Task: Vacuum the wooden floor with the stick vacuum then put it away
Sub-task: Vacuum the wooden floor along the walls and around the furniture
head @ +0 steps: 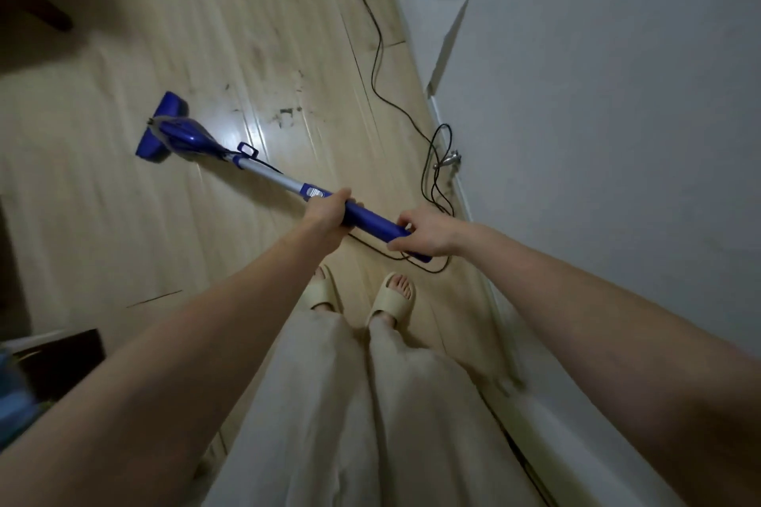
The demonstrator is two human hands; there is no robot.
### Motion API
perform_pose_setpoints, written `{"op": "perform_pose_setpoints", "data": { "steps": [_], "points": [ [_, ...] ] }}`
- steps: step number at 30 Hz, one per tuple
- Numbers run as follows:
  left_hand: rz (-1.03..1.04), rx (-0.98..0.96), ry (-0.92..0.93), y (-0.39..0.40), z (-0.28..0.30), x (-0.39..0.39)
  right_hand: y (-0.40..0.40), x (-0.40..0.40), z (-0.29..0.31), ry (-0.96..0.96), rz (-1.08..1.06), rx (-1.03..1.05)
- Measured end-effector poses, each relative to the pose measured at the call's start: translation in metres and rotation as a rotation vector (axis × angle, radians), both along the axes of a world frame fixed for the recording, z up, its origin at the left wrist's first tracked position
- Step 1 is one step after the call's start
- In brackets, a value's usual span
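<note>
Both hands grip the stick vacuum [263,171]: the left hand [327,214] is wrapped round the blue handle, and the right hand [424,233] pinches its rear end. The blue head sits flat on the wooden floor [103,198], short of dark debris [286,115]. Best to push in slow overlapping strokes, keeping the black cord [379,53] behind the head.

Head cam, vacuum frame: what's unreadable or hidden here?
- Head view: label on the stick vacuum is too small to read.
- Handle sections under the left hand and right hand are covered by the fingers.
- The black cord leaves the top edge, so its plug is cut off.
- Dark furniture at top left is too dim and cropped to identify.
</note>
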State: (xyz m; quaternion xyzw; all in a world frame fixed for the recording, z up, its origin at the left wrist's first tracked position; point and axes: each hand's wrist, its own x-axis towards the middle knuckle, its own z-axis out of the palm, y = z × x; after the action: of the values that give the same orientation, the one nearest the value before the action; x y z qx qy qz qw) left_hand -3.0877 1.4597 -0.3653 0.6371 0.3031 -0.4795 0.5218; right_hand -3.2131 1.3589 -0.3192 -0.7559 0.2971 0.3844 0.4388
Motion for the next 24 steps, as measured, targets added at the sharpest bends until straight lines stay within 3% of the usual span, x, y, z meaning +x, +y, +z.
{"op": "perform_pose_setpoints", "data": {
  "steps": [5,14,24],
  "points": [
    [-0.014,-0.042,0.013,0.038,0.054,0.016,0.054,0.025,0.036,-0.088,-0.203,0.133],
    [-0.086,-0.091,-0.03,0.101,0.147,0.051,0.12,0.06,0.128,-0.199,-0.158,0.07],
    [-0.228,-0.152,0.014,0.16,0.211,0.05,0.188,0.057,0.217,-0.192,-0.324,0.107]
  ]
}}
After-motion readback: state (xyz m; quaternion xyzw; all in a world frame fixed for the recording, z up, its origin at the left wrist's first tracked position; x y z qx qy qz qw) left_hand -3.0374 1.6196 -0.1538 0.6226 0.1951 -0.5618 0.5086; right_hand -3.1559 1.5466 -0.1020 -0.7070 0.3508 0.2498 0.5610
